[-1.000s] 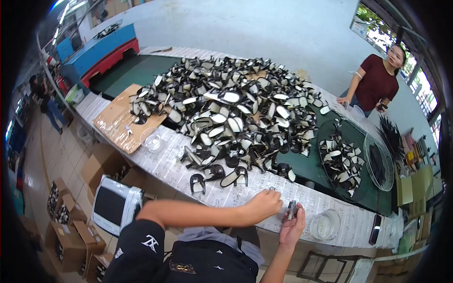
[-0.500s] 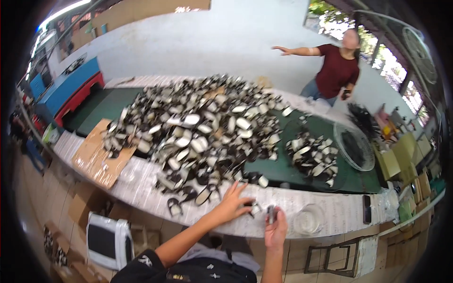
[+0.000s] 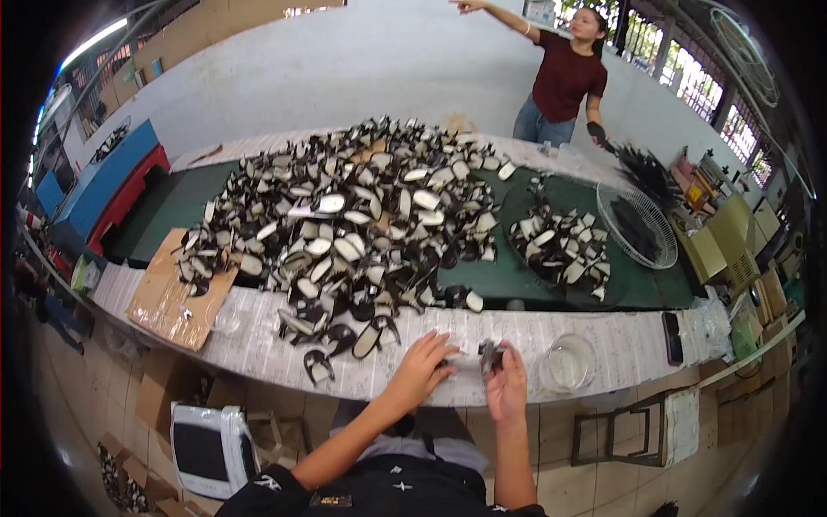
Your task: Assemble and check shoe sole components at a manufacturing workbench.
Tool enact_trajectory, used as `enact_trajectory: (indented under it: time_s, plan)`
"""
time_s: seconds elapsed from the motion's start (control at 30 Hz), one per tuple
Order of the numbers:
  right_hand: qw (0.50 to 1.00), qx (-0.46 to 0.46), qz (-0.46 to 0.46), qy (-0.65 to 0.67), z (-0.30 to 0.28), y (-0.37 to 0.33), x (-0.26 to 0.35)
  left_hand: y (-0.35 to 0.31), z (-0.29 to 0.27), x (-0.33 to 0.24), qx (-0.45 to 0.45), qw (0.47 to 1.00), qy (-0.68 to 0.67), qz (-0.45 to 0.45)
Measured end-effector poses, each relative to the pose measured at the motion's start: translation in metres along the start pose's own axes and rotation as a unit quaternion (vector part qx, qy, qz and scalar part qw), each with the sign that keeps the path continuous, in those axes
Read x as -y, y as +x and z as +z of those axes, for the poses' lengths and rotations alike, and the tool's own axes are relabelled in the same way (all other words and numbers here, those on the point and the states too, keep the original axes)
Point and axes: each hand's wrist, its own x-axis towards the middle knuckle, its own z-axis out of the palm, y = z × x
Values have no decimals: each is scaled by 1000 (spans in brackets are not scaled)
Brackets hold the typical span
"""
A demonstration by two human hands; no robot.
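Near the table's front edge, my left hand [image 3: 420, 372] has its fingers bent together, and a small dark bit shows at the fingertips, too small to name. My right hand [image 3: 506, 386], palm turned up, holds a small dark grey piece [image 3: 490, 356] between thumb and fingers. Left of my left hand, loose black-and-white shoe parts [image 3: 366, 341] lie on the table covering. Behind them rises a large heap of the same parts [image 3: 349, 248]. A clear round tub [image 3: 568, 364] stands just right of my right hand.
A smaller heap of shoe parts [image 3: 564, 250] sits on the green belt [image 3: 655, 291]. Beyond it are a white wire basket [image 3: 668, 246] and a person in a dark red shirt [image 3: 562, 82]. Cardboard [image 3: 164, 297] lies at left; a phone [image 3: 672, 339] at right. A stool [image 3: 624, 431] stands below.
The view has shifted. My left hand has drawn its fingers in, away from the heap and closer to my right hand. The person across the table has raised the outstretched arm.
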Motion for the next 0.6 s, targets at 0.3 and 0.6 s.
enact_trajectory:
  time_s: [0.3,0.6]
  plan:
    - [999,-16,-32,4,1,-5,-6,-6,-5,7,-34,936,-267,-225]
    - [1000,8,-30,-3,5,-8,-3,-40,-21,-21,161,553,-733,-362]
